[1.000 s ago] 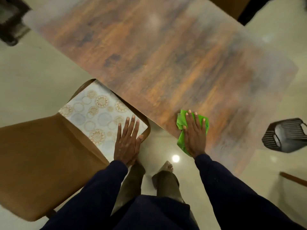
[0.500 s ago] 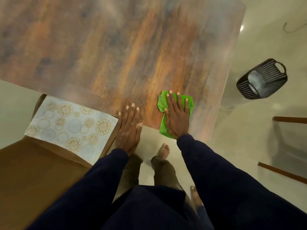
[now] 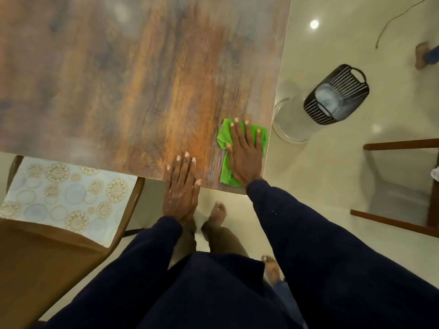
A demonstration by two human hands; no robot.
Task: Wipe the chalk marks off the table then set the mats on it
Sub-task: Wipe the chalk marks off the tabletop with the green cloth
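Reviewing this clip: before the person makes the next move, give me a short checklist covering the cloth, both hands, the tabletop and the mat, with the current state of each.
1. Green cloth under control: the right hand presses it flat on the table. Ok.
2. Cloth fully on the tabletop: it lies by the near right corner, and any overhang is unclear. Cannot tell.
3. Left hand free: straight fingers rest on the near table edge and hold nothing. Ok.
4. Chalk marks wiped off: the surface is blurred, with pale hazy patches. Cannot tell.
5. Mats on the table: the patterned mat lies on the chair. Not ok.
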